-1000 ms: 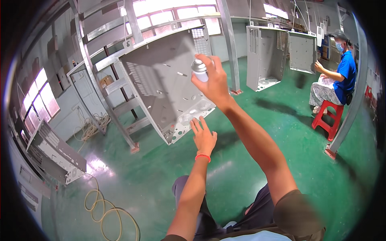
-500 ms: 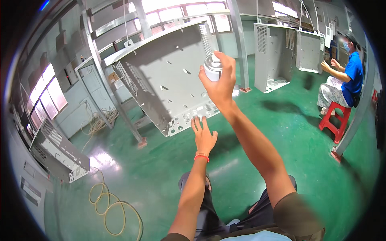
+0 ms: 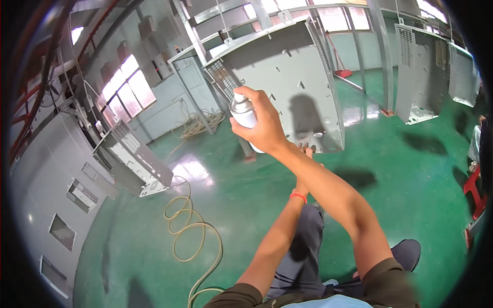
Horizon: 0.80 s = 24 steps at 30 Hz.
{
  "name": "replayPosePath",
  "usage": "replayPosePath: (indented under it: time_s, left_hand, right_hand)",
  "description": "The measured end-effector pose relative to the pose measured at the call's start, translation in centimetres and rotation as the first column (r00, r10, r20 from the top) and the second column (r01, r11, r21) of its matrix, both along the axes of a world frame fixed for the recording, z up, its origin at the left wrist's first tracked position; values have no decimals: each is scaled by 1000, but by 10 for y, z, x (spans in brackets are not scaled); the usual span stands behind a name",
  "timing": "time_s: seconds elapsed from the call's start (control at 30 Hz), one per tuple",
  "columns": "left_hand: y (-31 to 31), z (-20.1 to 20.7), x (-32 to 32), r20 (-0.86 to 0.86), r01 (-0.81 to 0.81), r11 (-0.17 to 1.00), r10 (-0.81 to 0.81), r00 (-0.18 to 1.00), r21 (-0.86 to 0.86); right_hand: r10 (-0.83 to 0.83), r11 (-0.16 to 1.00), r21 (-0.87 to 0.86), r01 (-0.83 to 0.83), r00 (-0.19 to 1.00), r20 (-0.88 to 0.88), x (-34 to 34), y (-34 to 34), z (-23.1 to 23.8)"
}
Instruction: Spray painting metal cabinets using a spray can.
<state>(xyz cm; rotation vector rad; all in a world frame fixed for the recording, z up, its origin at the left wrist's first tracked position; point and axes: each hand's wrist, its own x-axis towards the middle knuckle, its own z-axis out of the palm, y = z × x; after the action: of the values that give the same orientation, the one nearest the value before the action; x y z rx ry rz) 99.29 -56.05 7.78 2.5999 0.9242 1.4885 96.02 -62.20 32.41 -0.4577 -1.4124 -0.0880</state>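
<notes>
My right hand (image 3: 264, 123) is closed around a white spray can (image 3: 246, 117) with a silver top, its index finger on the nozzle. The can is slightly tilted, in front of the lower left part of a hanging grey metal cabinet (image 3: 262, 72). This open-fronted cabinet has perforated side walls and small tabs on its back panel. Low down, my left hand (image 3: 309, 156), below a red wristband, has its fingers curled over the cabinet's bottom edge. Behind my right forearm, part of that hand is hidden. A dark shadow falls on the cabinet's inside.
More grey cabinets hang at the right (image 3: 421, 72) and stand at the left (image 3: 134, 159). A yellowish hose (image 3: 197, 226) loops across the green floor. Steel posts (image 3: 381, 56) rise behind the cabinet. A red stool (image 3: 475, 192) shows at the right edge, a red broom (image 3: 343, 73) farther back.
The view has swung left. My right hand has moved the can leftward and lower, crossing over my left arm. My left hand has closed on the cabinet's bottom edge, and the cabinet has turned.
</notes>
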Motion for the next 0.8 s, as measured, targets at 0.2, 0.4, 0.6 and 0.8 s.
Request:
replayPosePath:
  time_s: [0.2,0.4,0.6,0.8]
  left_hand:
    - [-19,8,2,-2,50,990,-50,999,130]
    - [-11,-11,-13,118,235,972,-232,965,-8]
    - [-11,-51,-28,342,110,994,-98,935,-16]
    - [-86,-35,11,285,285,878,-181,941,-384]
  right_hand:
    - [-45,999,14,48,980,-193,9,29,9]
    - [-5,1000,16,5,1000,-19,37,-20,-26]
    - [-88,986,-108,128,945,315,164,-145,-106]
    - [-134,760,-602,244,966,222,297,-212,-185]
